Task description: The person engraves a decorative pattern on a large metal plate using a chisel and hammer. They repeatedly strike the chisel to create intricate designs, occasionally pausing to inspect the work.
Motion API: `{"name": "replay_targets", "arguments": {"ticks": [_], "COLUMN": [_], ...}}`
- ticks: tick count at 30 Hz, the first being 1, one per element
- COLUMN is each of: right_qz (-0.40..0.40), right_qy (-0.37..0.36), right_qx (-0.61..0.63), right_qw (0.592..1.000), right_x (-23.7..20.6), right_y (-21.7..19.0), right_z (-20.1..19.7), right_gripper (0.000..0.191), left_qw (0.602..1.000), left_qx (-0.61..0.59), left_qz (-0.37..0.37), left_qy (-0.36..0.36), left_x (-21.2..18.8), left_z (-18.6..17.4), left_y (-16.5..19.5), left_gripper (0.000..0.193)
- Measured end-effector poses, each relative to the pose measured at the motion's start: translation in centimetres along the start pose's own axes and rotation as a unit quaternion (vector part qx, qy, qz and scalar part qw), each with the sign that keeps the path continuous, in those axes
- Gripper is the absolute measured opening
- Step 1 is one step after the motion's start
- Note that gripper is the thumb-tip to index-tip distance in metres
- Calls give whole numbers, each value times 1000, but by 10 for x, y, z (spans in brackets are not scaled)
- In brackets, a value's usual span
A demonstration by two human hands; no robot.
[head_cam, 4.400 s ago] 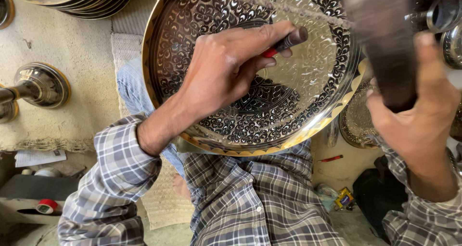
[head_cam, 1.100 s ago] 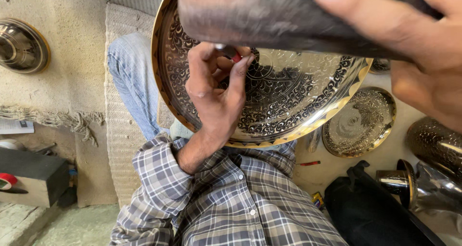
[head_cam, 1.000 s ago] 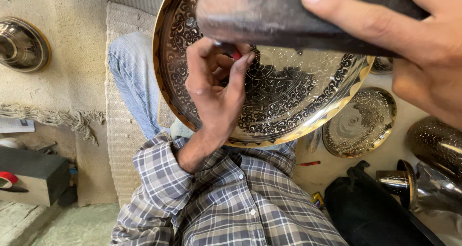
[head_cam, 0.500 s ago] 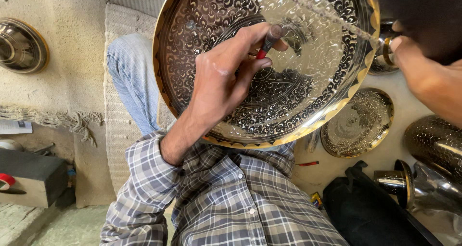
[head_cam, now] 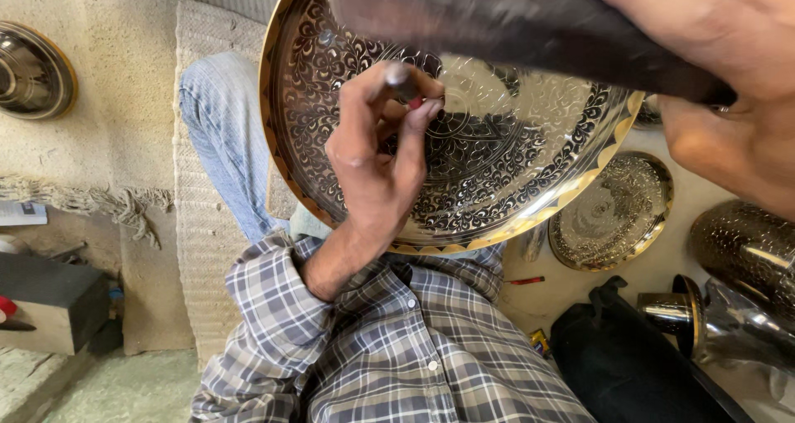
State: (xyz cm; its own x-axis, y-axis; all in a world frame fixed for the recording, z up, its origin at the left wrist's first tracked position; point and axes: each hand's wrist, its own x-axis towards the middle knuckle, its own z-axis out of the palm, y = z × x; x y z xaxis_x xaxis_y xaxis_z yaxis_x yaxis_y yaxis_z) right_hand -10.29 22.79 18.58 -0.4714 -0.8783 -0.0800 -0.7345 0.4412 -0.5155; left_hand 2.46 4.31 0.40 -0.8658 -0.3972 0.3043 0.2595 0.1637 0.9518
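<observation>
— Engraved brass tray [head_cam: 513,175]: where does it sit?

— Propped on the person's lap, tilted toward the camera, just beyond the plaid shirt [head_cam: 414,348]. Its gold scalloped rim runs along the near edge, and a jeans-clad leg [head_cam: 219,133] shows to its left.

— Start closest to the camera. What's there?

— The plaid shirt fills the near middle. To the near right lies a black bag [head_cam: 621,365]; to the near left, a dark box [head_cam: 50,299] on the floor.

— And the left hand [head_cam: 377,162]?

— It rises from the checked sleeve and rests against the tray's patterned face. Its fingers are curled tight around a small chisel [head_cam: 406,84] with a red band, pinched between thumb and fingertips, tip pressed near the tray's central medallion.

— The right hand [head_cam: 729,84]?

— Very close to the lens at the upper right, blurred. Its fingers wrap a dark hammer handle [head_cam: 513,26] that stretches across the top of the view, above the tray.

— What's to the right of the tray?

— A smaller engraved plate [head_cam: 613,212] lies flat just beside the big tray's rim. Nearer, a red pen [head_cam: 526,281] lies on the floor. At the right edge stands a dotted metal vessel [head_cam: 749,253], with a small brass cup [head_cam: 675,307] in front of it.

— And farther left?

— A round metal dish [head_cam: 33,71] rests on the beige mat [head_cam: 108,158], well apart from the tray.
</observation>
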Motion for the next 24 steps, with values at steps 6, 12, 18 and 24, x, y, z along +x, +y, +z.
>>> {"name": "replay_targets", "arguments": {"ticks": [6, 12, 18, 24], "right_qz": [-52, -7, 25, -14], "right_qy": [-14, -73, -91, -89], "right_qx": [-58, -166, -183, -208], "right_qw": [997, 983, 978, 974], "right_x": [30, 21, 16, 19], "right_y": [-19, -16, -18, -18], "right_z": [-6, -6, -7, -10], "right_gripper": [76, 85, 88, 93], "left_qw": [997, 997, 998, 994], "left_qx": [-7, -21, -19, 2], "left_qz": [-63, -64, -51, -91], "left_qy": [38, 48, 41, 61], "left_x": [-6, -11, -10, -16], "left_z": [-8, -5, -6, -2], "left_y": [5, 5, 9, 11], "left_gripper": [26, 27, 27, 25]}}
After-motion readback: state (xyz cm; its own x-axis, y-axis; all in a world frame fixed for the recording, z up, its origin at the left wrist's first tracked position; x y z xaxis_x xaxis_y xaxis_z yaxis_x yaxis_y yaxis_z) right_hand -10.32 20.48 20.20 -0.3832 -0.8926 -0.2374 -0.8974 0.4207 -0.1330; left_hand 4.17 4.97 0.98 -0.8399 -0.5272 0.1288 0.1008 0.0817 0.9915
